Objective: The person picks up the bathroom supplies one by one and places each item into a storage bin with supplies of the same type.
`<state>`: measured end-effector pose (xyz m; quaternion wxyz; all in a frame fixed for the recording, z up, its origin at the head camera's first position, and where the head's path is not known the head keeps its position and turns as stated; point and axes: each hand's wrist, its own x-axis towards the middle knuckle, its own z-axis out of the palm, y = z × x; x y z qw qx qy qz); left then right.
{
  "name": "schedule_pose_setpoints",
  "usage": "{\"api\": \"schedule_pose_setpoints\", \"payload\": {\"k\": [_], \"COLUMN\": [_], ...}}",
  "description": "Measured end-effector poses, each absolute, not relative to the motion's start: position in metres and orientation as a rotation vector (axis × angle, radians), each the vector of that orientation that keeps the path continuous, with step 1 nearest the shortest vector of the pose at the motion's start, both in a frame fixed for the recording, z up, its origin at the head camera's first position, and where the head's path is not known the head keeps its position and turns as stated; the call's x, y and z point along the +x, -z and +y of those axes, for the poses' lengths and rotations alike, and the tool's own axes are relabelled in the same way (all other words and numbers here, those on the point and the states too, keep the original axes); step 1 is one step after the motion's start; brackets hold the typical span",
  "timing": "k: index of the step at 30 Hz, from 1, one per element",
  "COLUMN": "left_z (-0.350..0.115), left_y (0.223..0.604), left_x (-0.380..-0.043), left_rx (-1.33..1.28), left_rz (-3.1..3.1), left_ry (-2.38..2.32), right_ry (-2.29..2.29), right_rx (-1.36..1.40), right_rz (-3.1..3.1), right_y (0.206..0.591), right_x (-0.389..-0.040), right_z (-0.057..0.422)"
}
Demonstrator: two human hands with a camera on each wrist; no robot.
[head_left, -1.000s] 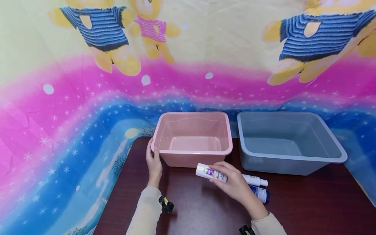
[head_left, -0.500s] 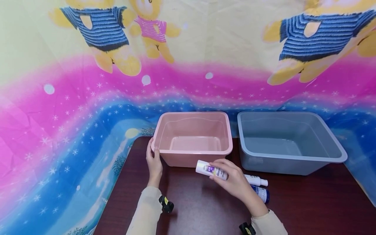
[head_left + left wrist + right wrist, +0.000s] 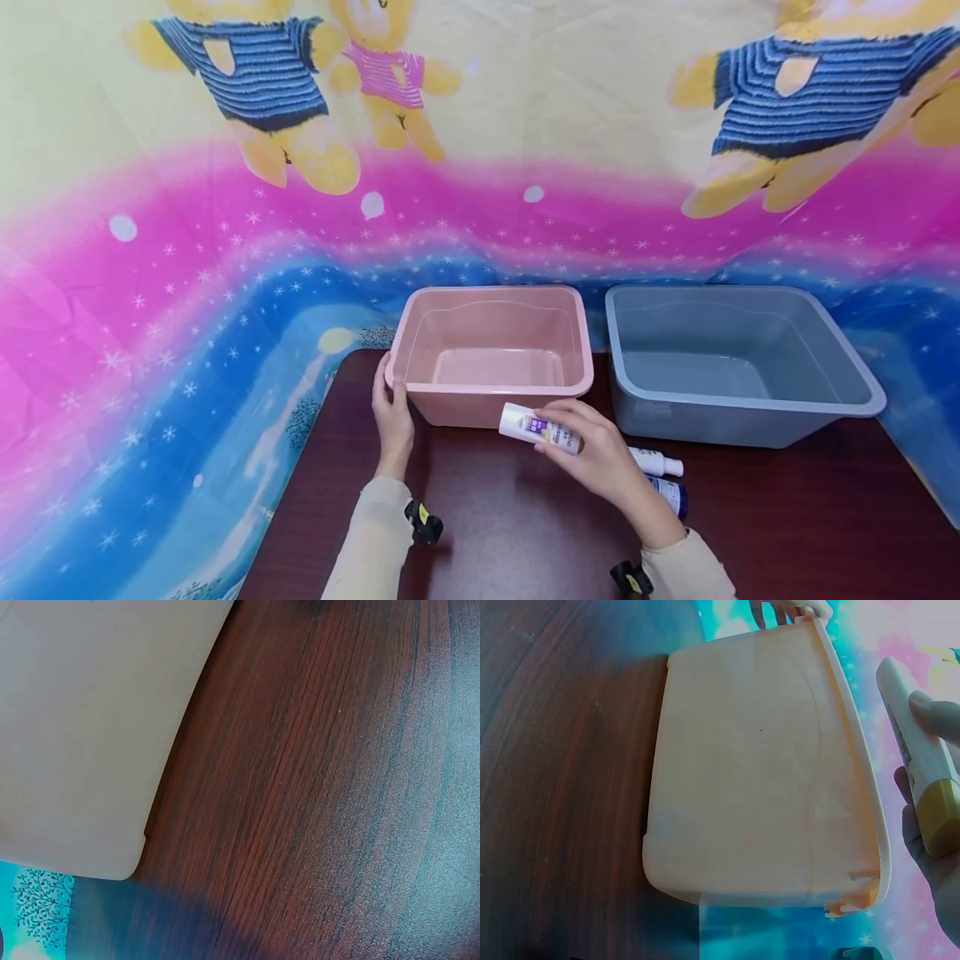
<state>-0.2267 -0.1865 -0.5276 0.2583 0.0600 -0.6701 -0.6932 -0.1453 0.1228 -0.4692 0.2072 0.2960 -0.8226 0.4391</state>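
My left hand (image 3: pixel 393 425) grips the left front corner of a pink plastic basin (image 3: pixel 487 389), thumb at the front and fingers along the side. My right hand (image 3: pixel 600 454) holds a small white bottle (image 3: pixel 517 423) with a purple label, in front of the basin's right front corner and below its rim. In the right wrist view the bottle (image 3: pixel 915 727) has a yellow-gold end near the palm, with the thumb on one side and fingers on the other. The basin's plain outer wall (image 3: pixel 90 735) fills the upper left of the left wrist view.
A larger blue-grey basin (image 3: pixel 738 406) stands to the right of the pink one. Behind my right hand lie a white bottle (image 3: pixel 658 462) and a dark blue container (image 3: pixel 670 495), both partly hidden. The dark wooden table (image 3: pixel 495 533) meets a printed cloth backdrop (image 3: pixel 300 275).
My right hand has risen slightly with the white bottle, closer to the pink basin's front rim. My left hand stays in place on the basin.
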Motion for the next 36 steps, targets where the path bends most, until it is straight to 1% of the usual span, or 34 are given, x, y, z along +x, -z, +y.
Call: {"api": "schedule_pose_setpoints", "payload": {"k": [36], "left_z": [-0.188], "left_y": [0.525], "left_x": [-0.226], "left_rx": [0.136], "left_rz": [-1.811], "left_ry": [1.914], "right_ry": [-1.168], "right_rx": [0.851], "right_rz": [-2.337], "right_y": [0.453], "right_x": [-0.159], "right_z": [0.12]}}
